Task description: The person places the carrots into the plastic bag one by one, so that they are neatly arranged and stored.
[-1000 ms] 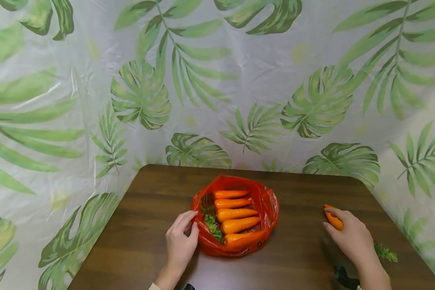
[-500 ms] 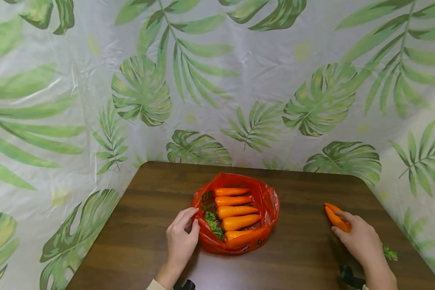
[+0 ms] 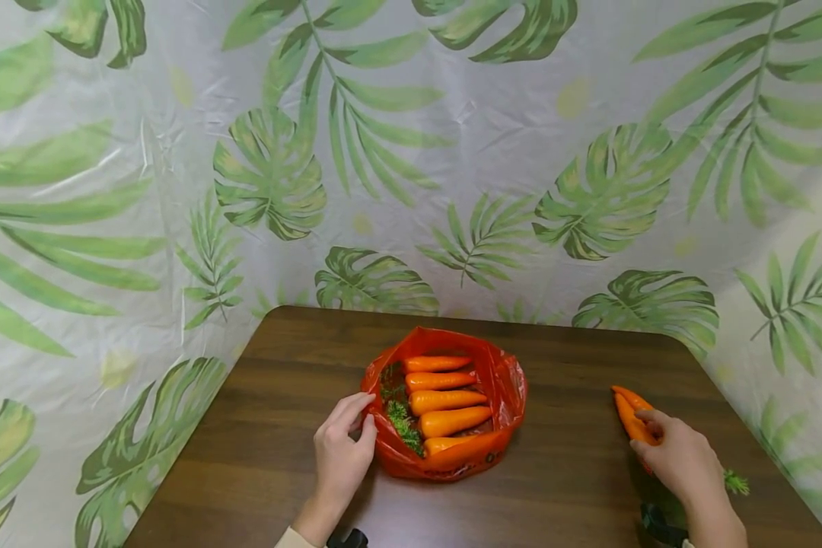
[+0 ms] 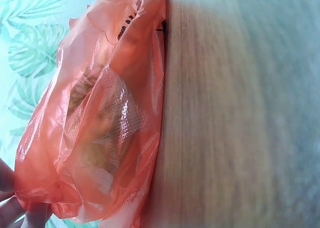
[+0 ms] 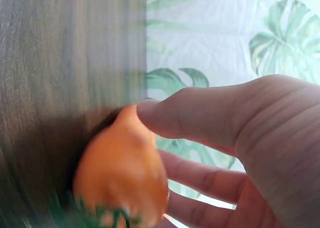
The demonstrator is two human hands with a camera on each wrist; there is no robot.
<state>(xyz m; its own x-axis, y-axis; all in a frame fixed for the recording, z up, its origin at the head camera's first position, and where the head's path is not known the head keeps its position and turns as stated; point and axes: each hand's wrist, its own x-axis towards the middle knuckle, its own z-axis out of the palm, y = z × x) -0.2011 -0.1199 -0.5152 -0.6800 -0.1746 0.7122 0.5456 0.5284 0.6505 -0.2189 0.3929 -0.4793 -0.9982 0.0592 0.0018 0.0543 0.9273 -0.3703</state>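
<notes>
In the head view a red plastic bag stands wide at the mouth, with several orange carrots lying side by side inside, green tops to the left. My left hand pinches the bag's left rim; the left wrist view shows fingertips at the edge of the thin film. Over at the right, two carrots lie close together on the table. My right hand has thumb and fingers around the nearer carrot, whose thumb contact shows in the right wrist view. The palm hides much of both carrots.
The brown wooden table has a rounded back edge. Behind it hangs a leaf-patterned sheet. A green carrot top shows beside the right wrist, and a dark strap sits at that wrist.
My right hand has shifted slightly to the right and toward me, and more of the two carrots shows beyond its fingers. The left hand and the bag keep their places.
</notes>
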